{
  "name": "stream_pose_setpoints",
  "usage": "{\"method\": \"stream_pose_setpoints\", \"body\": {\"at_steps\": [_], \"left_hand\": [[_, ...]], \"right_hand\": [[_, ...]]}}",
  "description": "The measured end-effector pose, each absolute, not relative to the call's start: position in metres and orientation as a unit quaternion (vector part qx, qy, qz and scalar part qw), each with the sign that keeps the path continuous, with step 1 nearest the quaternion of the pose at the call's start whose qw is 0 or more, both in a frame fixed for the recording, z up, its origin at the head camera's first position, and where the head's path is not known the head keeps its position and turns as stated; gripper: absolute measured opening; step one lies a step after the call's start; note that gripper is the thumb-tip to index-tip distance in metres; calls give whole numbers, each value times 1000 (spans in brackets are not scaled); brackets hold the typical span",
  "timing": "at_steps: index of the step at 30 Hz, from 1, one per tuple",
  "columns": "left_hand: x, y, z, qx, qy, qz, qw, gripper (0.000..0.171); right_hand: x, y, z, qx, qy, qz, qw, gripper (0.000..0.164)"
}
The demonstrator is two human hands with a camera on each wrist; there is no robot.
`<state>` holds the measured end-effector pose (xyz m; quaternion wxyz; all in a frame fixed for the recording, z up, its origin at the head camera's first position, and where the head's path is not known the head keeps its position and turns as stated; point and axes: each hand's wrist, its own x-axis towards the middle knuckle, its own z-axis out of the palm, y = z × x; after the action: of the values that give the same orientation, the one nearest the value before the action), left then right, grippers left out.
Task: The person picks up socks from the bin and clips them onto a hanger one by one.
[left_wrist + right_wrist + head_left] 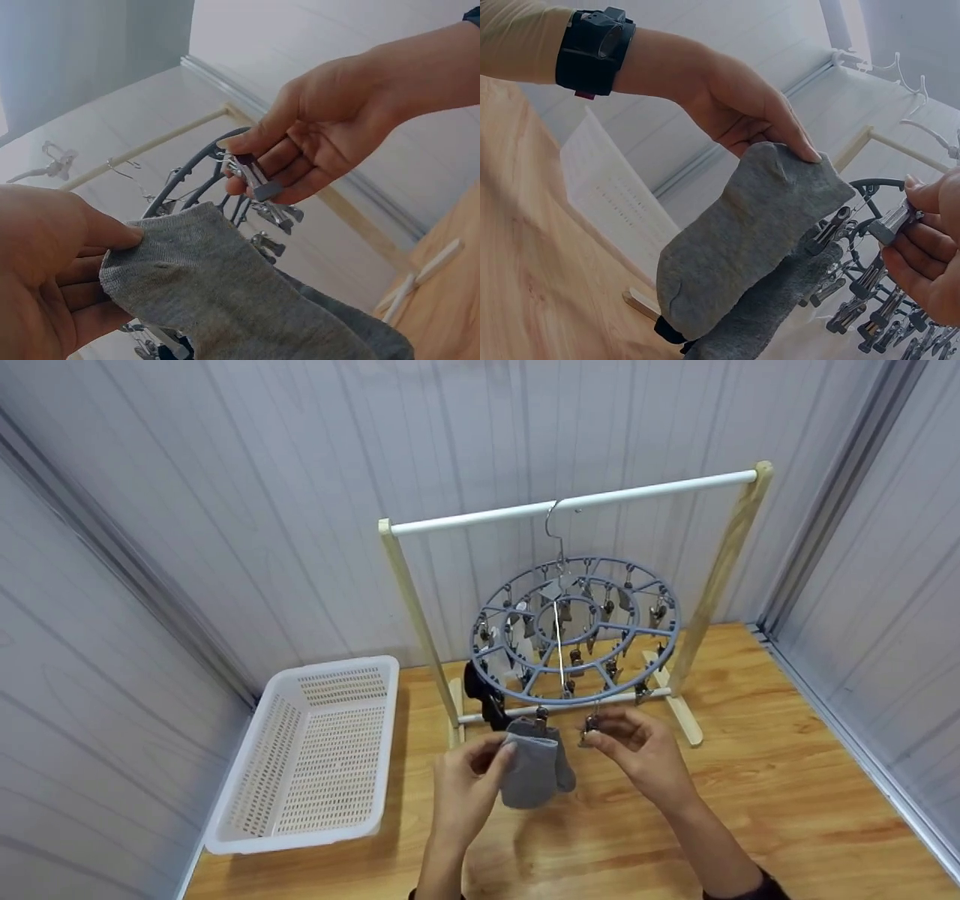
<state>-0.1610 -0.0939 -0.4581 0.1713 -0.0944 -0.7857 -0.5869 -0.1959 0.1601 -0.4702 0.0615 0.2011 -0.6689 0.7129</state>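
My left hand (466,791) pinches a light grey sock (527,780) by its cuff, thumb on the near side. In the right wrist view the sock (742,240) droops with its toe low. Right behind it a darker grey sock (772,307) hangs from a clip (831,229) at its top. My right hand (643,754) pinches a metal clip (590,727) between thumb and fingers, to the right of the sock cuff. In the left wrist view that clip (253,178) has grey tips. The clip hangs from the round grey drying hanger (615,690).
The hanger hooks over a white rod (480,517) on a wooden stand (724,577). Many other clips dangle from its rings. Black socks (486,694) hang at its left side. A white slotted basket (386,735) stands on the wooden floor (810,780) at left. Pale panel walls surround everything.
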Motion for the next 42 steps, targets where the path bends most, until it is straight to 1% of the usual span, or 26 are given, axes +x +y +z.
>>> {"method": "stream_pose_setpoints", "body": {"at_steps": [7,14,23,33,37,42], "left_hand": [[-164,-85,-466,-110,-774,-607,144,10],[-168,-75,-472,-131,-777,-602,131,10],[-168,-69,-475,-130,-769,-617,99,10],[-167,-65,-477,-124,-768,-622,86,9],[-167,-64,-478,-136,-772,-614,93,10],[-167,-64,-479,-145,-773,-609,105,11]], "right_hand": [[-196,160,-471,190,-659,725,63,24],[-196,159,-469,159,-682,710,75,22],[-195,156,-470,160,-677,715,62,20],[-189,159,-470,162,-654,735,70,14],[-191,161,-470,185,-620,760,68,12],[-193,159,-470,206,-595,773,79,10]]}}
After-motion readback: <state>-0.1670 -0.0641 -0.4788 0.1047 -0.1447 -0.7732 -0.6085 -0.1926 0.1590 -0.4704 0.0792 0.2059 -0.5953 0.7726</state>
